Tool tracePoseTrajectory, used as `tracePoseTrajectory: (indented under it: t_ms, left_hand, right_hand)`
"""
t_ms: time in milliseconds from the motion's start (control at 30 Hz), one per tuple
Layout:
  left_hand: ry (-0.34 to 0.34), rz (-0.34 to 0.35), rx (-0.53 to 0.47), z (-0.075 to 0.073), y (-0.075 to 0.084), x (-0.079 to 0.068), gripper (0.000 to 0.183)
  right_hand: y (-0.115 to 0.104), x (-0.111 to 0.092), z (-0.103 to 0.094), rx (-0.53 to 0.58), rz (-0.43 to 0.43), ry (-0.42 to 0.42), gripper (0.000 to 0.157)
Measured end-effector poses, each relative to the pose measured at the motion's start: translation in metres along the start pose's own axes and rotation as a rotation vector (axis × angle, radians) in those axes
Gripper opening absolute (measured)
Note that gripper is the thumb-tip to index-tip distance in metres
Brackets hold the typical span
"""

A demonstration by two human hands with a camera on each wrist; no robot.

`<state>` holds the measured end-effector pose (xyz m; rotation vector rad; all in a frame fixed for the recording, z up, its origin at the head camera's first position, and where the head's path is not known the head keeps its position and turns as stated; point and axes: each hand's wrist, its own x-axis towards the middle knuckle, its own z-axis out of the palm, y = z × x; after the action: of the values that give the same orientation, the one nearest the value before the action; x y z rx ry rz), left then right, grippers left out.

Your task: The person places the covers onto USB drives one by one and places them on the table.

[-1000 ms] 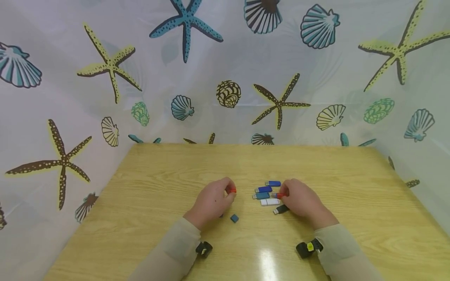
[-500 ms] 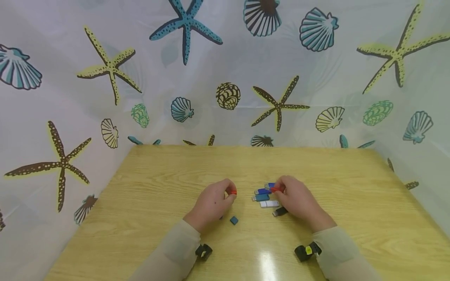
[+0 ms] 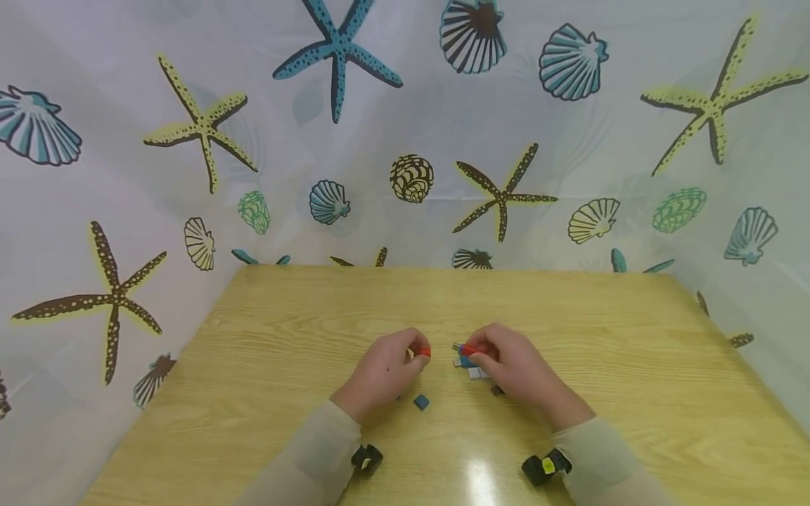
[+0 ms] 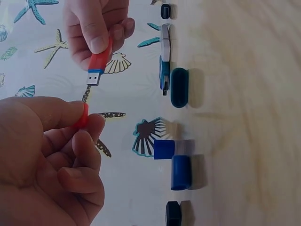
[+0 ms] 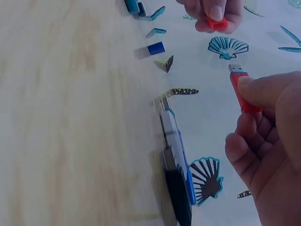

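My left hand (image 3: pixel 382 365) pinches a small red cap (image 4: pixel 83 117) between thumb and forefinger. Facing it from the right, my right hand (image 3: pixel 515 365) holds a red USB stick (image 5: pixel 241 92) by its body. The stick's bare metal plug points at the cap, a short gap apart, above the table. Below the right hand lie other uncapped USB sticks: a teal one (image 3: pixel 464 362), a white one (image 3: pixel 477 373) and a black one (image 5: pixel 178 190), partly hidden by the hand in the head view.
Loose caps lie on the wooden table (image 3: pixel 304 302) near the left hand: a teal cap (image 4: pixel 179 87), a blue cap (image 4: pixel 163 149), another blue cap (image 4: pixel 181 172) and a dark cap (image 4: pixel 173 213). A curtain (image 3: pixel 367 211) printed with shells and starfish hangs behind the table.
My right hand has lifted the red USB stick from beside the other sticks and moved it left, toward the left hand. The left hand stays nearly in place with the red cap.
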<state>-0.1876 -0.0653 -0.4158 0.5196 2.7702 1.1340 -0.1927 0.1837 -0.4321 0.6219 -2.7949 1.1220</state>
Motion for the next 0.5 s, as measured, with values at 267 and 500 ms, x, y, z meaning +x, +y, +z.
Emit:
tracePoseTrajectory:
  t_ms: [267, 500]
  left_hand:
    - [-0.037, 0.004, -0.054, 0.001, -0.001, 0.000, 0.005]
    - [-0.049, 0.026, -0.071, 0.004, -0.001, 0.000, 0.004]
  right_hand:
    - [-0.011, -0.001, 0.007, 0.021, -0.093, 0.001, 0.012]
    - [-0.017, -0.001, 0.008, 0.014, -0.127, -0.007, 0.013]
